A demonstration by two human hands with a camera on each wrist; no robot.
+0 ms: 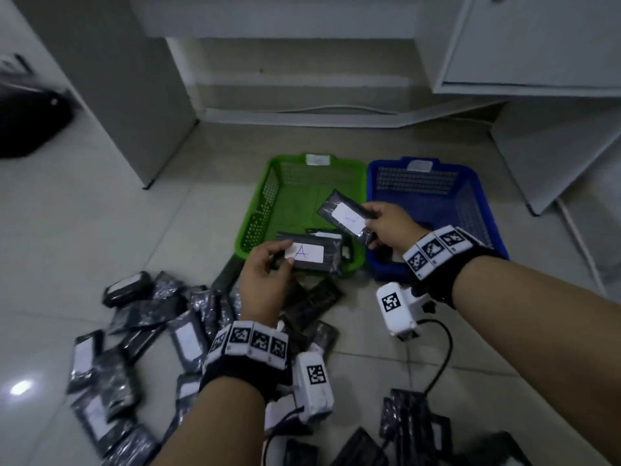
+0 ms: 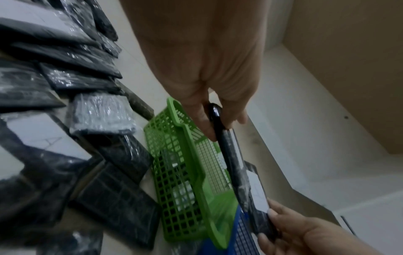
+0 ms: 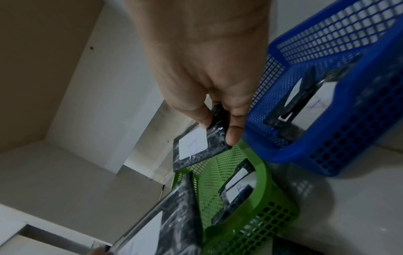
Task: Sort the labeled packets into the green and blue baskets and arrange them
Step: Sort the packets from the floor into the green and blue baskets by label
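The left hand (image 1: 265, 274) pinches the packet marked A (image 1: 311, 253) by its end, its grip closed on it just over the near rim of the green basket (image 1: 258, 210). The right hand (image 1: 386, 225) grips a second packet (image 1: 346, 215), whose label reads B in the right wrist view, above the green basket's right side. The blue basket (image 1: 484, 210) stands touching the green basket's right wall and holds a packet. Inside the green basket lie labeled packets. A heap of packets (image 1: 141, 331) covers the floor near the green basket's left corner.
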